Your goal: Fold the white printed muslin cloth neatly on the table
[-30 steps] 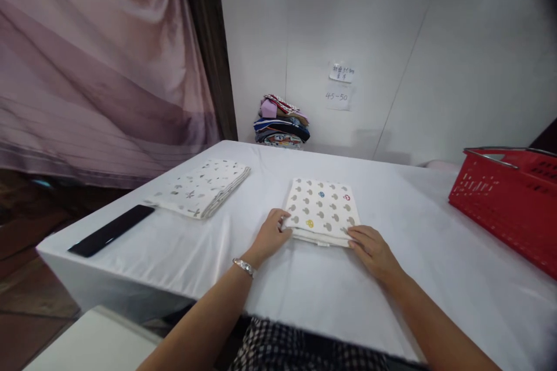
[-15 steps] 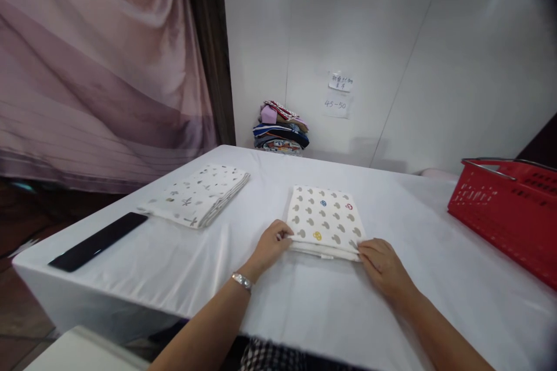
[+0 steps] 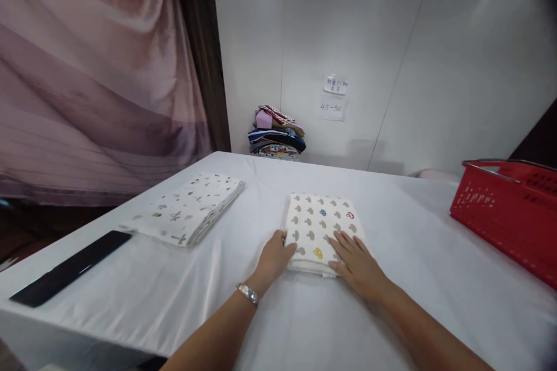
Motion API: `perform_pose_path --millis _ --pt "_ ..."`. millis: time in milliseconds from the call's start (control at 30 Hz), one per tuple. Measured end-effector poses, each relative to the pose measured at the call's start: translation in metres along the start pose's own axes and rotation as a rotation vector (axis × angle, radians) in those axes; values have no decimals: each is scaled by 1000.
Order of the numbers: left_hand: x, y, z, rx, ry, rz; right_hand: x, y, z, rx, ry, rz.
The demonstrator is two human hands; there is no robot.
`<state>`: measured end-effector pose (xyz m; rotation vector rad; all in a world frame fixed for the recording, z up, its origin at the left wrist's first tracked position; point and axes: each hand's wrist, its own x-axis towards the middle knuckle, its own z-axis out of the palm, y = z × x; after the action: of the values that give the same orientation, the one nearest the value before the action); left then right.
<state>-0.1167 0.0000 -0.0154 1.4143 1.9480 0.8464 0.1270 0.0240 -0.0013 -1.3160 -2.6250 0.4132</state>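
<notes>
A folded white cloth (image 3: 319,223) printed with grey mushrooms, plus a blue, a red and a yellow one, lies on the white-covered table. My left hand (image 3: 275,256), with a silver bracelet at the wrist, grips its left front edge, thumb on top and the other fingers at the side, partly hidden. Flat on the cloth's right front part rests my right hand (image 3: 357,264), fingers stretched out. Farther left is another folded white cloth (image 3: 187,208) with small grey and dark prints, touched by neither hand.
A long black flat object (image 3: 72,266) lies near the table's left edge. At the right stands a red plastic basket (image 3: 505,220). Behind the table, a stack of folded fabrics (image 3: 278,133) stands against the wall, left of handwritten paper notes (image 3: 333,109). A pink curtain (image 3: 104,81) hangs at left.
My right hand has moved from the cloth's right front corner onto its top and flattened out. My left hand stays at the left edge, now slightly farther along it. The view has shifted a little.
</notes>
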Motion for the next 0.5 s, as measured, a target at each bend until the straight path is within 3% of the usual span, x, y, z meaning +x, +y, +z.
perform_pose_path --millis 100,167,367,433,500 --pt "0 2 -4 -5 -28 -25 2 5 -2 98 -101 48" --pt "0 4 -5 -1 -31 -38 14 5 -12 165 -102 101" --pt "3 0 -2 -11 -46 -18 100 -19 -52 111 177 62" --pt "2 -2 -3 -17 -55 -8 131 -22 -53 25 257 53" --pt "1 -2 -4 -18 -59 4 154 -18 -42 -75 241 69"
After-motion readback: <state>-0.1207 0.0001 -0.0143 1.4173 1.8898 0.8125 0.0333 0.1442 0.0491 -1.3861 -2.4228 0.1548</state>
